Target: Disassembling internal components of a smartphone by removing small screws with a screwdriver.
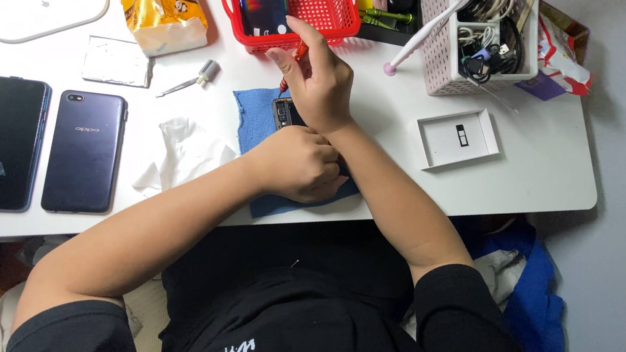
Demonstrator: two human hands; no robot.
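On the blue cloth mat (255,113), left hand (298,164) clamps the opened dark phone (284,112); right hand (319,80) grips a red-handled screwdriver (299,52), seemingly mid-disassembly, screws remaining.

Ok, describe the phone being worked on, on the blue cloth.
The phone lies flat on a blue cloth near the white table's front edge. Only its dark top end shows, apparently opened. The left hand covers its lower part; the right hand holds a red-handled tool down to it.
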